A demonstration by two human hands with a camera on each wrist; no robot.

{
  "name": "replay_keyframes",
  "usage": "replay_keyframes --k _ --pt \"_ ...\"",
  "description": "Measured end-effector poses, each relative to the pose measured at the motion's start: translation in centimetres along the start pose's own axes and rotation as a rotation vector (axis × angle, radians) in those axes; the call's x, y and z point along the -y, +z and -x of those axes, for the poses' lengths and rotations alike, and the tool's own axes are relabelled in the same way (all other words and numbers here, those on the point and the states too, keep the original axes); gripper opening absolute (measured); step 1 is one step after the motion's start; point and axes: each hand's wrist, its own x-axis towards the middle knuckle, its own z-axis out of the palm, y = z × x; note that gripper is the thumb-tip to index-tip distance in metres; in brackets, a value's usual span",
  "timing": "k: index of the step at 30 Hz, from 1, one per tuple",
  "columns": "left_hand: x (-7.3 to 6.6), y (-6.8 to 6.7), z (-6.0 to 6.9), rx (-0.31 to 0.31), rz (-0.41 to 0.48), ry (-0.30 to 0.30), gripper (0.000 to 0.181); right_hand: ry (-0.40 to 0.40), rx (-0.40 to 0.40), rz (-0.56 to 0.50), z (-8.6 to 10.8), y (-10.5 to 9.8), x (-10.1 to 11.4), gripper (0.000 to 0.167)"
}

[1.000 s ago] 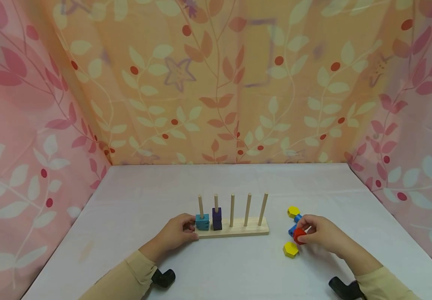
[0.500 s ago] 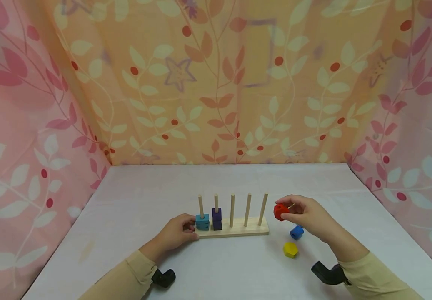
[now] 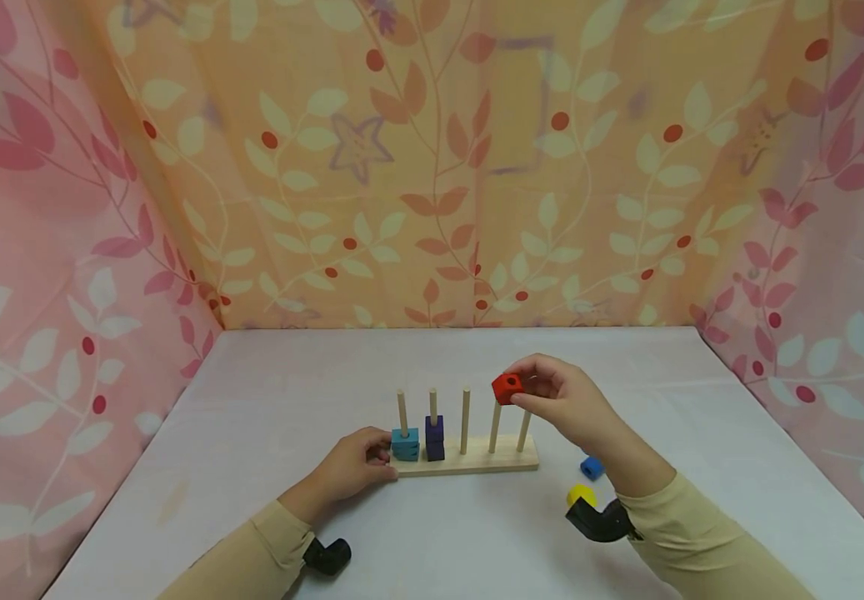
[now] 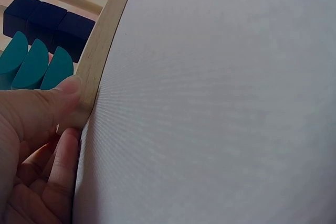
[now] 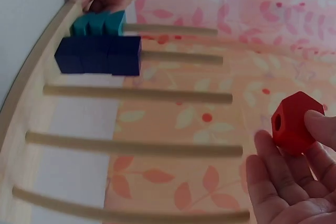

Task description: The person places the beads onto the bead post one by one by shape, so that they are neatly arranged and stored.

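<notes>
The wooden peg base carries five upright pegs. Teal pieces are stacked on its leftmost peg and dark blue blocks on the second; the other three pegs hold nothing. My left hand grips the left end of the base, thumb on top in the left wrist view. My right hand pinches a red block between thumb and fingers, above and in front of the fourth peg's top. In the right wrist view the hole of the red block faces the pegs, apart from them.
On the white table, right of the base, lie a blue piece and a yellow piece, partly behind the black wrist attachment. Patterned curtains stand behind and at both sides.
My right hand has lifted the red block from the loose pieces and carried it left, up to the pegs. The left hand has kept its place on the base.
</notes>
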Motion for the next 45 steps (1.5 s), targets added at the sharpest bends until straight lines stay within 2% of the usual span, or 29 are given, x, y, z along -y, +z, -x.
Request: replay_keyframes --k 6,10,17,31,40,45 --pt "0.0 0.0 0.0 0.004 -0.005 -0.011 0.043 -0.045 -0.024 -0.066 -1.3 2.0 0.0 0.025" --pt "0.0 0.0 0.0 0.006 -0.005 -0.015 0.043 -0.041 -0.045 -0.086 -2.1 3.1 -0.5 0.026" --pt "-0.2 0.0 0.1 0.006 0.0 -0.015 0.042 0.018 -0.082 -0.056 -2.8 4.2 -1.1 0.025" --pt "-0.1 0.0 -0.1 0.005 -0.005 -0.017 0.041 0.098 -0.117 0.037 -3.2 4.9 -2.0 0.023" --pt "0.0 0.1 -0.1 0.002 0.01 -0.015 0.042 0.164 -0.152 -0.023 -2.9 5.6 -2.9 0.044" --pt "0.0 0.0 -0.2 0.003 0.009 -0.015 0.042 0.207 -0.179 -0.046 -2.6 6.1 -3.8 0.049"
